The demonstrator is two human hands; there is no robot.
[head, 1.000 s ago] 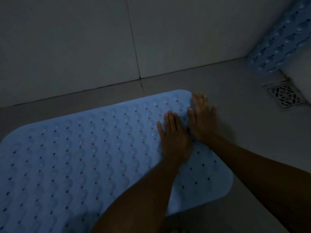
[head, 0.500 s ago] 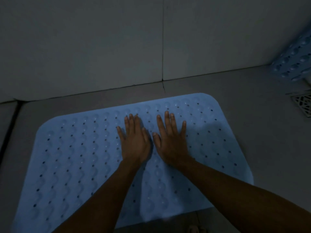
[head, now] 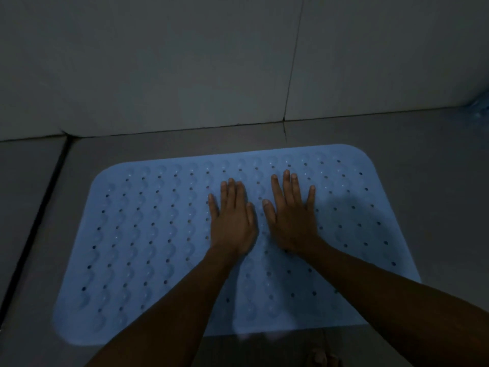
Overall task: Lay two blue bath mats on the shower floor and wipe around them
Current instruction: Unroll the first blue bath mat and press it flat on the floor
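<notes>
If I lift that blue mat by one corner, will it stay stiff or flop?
The mat probably flops: it looks thin and lies flat against the floor. Its many holes suggest soft rubber. It may resist lifting, since both hands lie flat on it.

One blue bath mat (head: 158, 247) flat on the floor. A sliver of a second mat (head: 480, 108) at far right. Two hands.

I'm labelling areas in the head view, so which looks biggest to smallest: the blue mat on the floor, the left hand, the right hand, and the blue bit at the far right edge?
1. blue mat
2. left hand and right hand, alike
3. blue bit, mostly cut off
</notes>
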